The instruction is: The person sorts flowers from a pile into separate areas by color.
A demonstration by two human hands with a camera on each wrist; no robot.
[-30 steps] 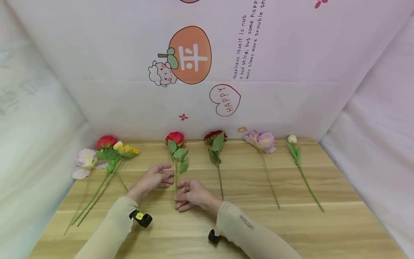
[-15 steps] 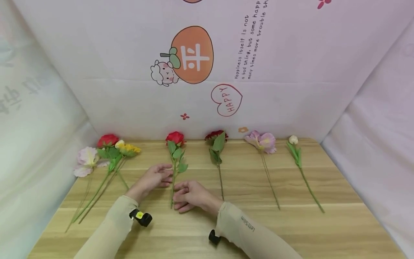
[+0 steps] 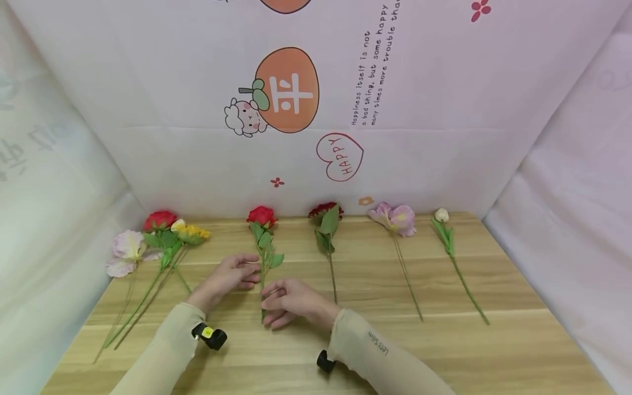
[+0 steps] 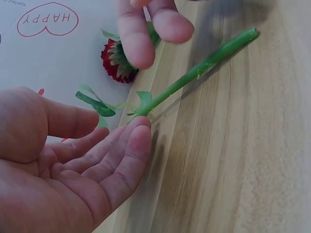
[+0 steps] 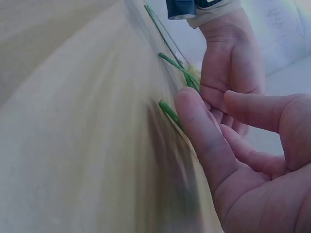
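Note:
A red artificial rose point(image 3: 261, 215) with green leaves lies upright in the head view, its stem pointing toward me. My left hand point(image 3: 229, 277) is at the left of the stem with relaxed fingers. In the left wrist view its fingertips meet the green stem point(image 4: 194, 73), and the thumb stands apart. On the other side, my right hand point(image 3: 291, 302) is beside the lower stem, fingers loosely bent and thumb separate. The stem end point(image 5: 168, 113) shows past a finger in the right wrist view; whether that finger touches it, I cannot tell.
Several flowers lie bunched at the left, among them a red rose point(image 3: 160, 220) and a yellow flower point(image 3: 193, 233). To the right are a dark red flower point(image 3: 323, 209), a pink-purple flower point(image 3: 395, 218) and a white tulip point(image 3: 441, 215). A printed cloth point(image 3: 419, 164) backs the wooden table point(image 3: 395, 356).
The rose's stem has shifted slightly left and its leaves have turned. Both hands have stayed nearly in place around it, the right one moving a little left. The head view has tilted slightly.

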